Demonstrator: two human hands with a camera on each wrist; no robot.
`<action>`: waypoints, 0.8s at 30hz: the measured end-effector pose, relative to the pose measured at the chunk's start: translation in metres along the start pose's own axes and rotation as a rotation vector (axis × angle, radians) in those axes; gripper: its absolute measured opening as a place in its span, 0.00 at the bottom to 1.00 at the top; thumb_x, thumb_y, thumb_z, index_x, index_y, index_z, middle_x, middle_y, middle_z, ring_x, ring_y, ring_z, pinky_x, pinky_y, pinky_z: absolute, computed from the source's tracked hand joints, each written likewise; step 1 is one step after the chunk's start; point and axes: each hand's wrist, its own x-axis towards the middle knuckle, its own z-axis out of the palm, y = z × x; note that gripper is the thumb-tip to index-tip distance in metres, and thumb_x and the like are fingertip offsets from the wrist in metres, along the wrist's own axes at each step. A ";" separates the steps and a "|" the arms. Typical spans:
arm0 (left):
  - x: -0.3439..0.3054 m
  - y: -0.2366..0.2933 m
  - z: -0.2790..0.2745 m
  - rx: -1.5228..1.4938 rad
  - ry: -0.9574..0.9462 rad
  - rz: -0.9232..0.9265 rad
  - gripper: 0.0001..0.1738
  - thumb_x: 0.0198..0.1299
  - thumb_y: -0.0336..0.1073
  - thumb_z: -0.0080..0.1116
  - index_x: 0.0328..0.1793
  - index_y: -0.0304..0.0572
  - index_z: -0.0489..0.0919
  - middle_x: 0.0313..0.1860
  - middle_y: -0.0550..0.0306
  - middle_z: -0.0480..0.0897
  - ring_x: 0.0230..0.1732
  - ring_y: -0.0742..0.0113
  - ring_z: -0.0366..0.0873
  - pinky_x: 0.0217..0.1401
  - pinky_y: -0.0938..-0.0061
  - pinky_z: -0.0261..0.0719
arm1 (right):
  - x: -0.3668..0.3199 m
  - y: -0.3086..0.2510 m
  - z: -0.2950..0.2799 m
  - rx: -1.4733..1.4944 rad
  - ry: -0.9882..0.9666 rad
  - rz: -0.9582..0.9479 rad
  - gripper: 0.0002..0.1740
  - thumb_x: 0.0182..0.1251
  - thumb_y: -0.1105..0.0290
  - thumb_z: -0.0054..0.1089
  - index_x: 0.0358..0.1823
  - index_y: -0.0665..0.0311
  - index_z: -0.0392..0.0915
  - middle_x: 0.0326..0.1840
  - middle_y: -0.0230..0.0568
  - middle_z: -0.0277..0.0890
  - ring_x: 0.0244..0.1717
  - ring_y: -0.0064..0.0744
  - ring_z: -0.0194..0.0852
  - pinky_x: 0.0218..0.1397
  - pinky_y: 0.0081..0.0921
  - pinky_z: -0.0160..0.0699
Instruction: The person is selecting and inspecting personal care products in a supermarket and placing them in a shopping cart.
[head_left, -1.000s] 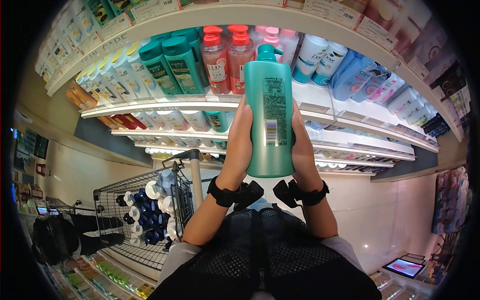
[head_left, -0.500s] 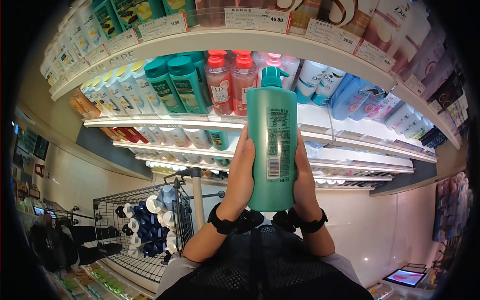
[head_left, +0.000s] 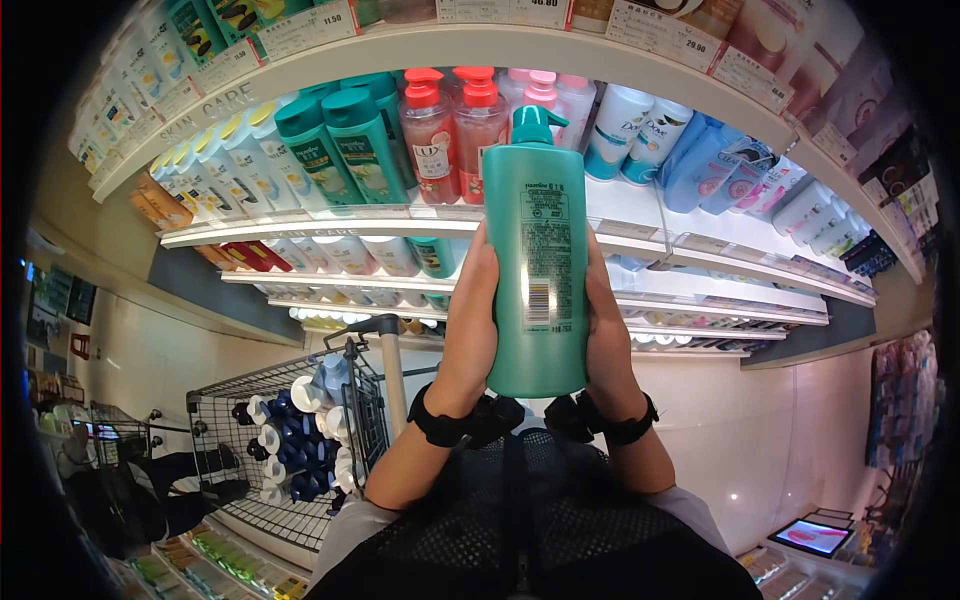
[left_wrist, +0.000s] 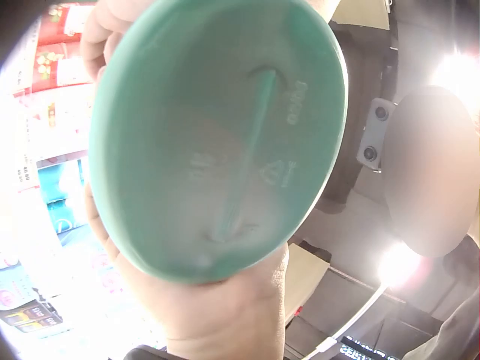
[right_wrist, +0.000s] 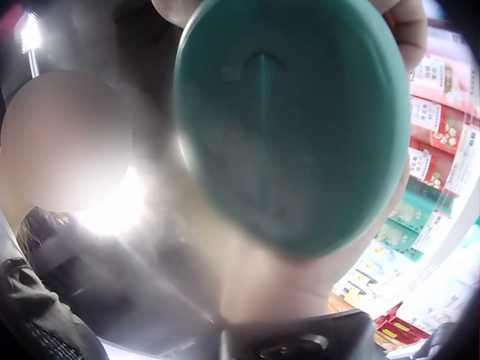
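Note:
A green pump bottle (head_left: 540,270) stands upright between both hands in the head view, with its printed back and barcode toward me. The left hand (head_left: 470,325) grips its left side, thumb along the front edge. On the opposite side the right hand (head_left: 610,335) holds it in the same way, most of its fingers hidden behind the bottle. Both wrist views look up at the oval base, where the left view shows the bottle base (left_wrist: 217,142) with a raised seam, and the right view shows the same bottle base (right_wrist: 292,135) above the palm.
Behind the bottle, a shelf (head_left: 620,225) carries red-topped pump bottles (head_left: 430,140), green shampoo bottles (head_left: 360,150) and white Dove bottles (head_left: 635,135). A wire shopping cart (head_left: 240,440) with several white and dark blue bottles stands at left. A lit screen (head_left: 810,537) is at lower right.
The head view tilts up and then partly back down, shifting shelf and bottle together. Both hands keep their hold, and the bottle sits slightly lower in view than a second ago.

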 end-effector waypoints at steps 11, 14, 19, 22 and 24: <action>-0.004 -0.001 -0.006 -0.044 -0.008 -0.052 0.28 0.66 0.43 0.30 0.67 0.33 0.49 0.63 0.52 0.60 0.61 0.70 0.58 0.63 0.79 0.54 | 0.002 0.016 -0.003 -0.005 -0.063 -0.044 0.34 0.68 0.54 0.28 0.67 0.68 0.35 0.70 0.43 0.35 0.70 0.31 0.32 0.68 0.24 0.33; -0.005 -0.004 -0.009 -0.032 -0.004 -0.055 0.28 0.66 0.42 0.30 0.67 0.33 0.49 0.63 0.52 0.60 0.61 0.70 0.58 0.63 0.79 0.54 | 0.000 0.017 -0.002 -0.009 -0.056 -0.035 0.34 0.69 0.54 0.28 0.67 0.69 0.35 0.70 0.43 0.35 0.70 0.32 0.32 0.68 0.24 0.33; -0.006 -0.007 -0.010 -0.038 -0.009 -0.054 0.28 0.66 0.43 0.30 0.67 0.33 0.49 0.63 0.52 0.60 0.61 0.70 0.58 0.63 0.79 0.53 | -0.004 0.016 -0.001 -0.018 -0.030 0.004 0.33 0.69 0.54 0.28 0.67 0.69 0.35 0.70 0.43 0.35 0.70 0.32 0.32 0.68 0.24 0.32; -0.007 -0.006 -0.007 -0.043 0.016 -0.047 0.26 0.66 0.43 0.31 0.66 0.35 0.53 0.60 0.55 0.63 0.59 0.71 0.62 0.61 0.79 0.58 | -0.003 0.017 -0.005 -0.063 -0.049 -0.026 0.34 0.69 0.54 0.28 0.67 0.69 0.35 0.70 0.43 0.35 0.70 0.31 0.32 0.68 0.24 0.33; -0.007 -0.006 -0.006 -0.054 0.013 -0.048 0.26 0.66 0.43 0.31 0.66 0.35 0.53 0.60 0.56 0.63 0.59 0.71 0.62 0.61 0.79 0.58 | -0.002 0.016 -0.006 -0.062 -0.068 -0.030 0.34 0.69 0.53 0.27 0.67 0.69 0.35 0.70 0.43 0.35 0.70 0.31 0.32 0.68 0.24 0.33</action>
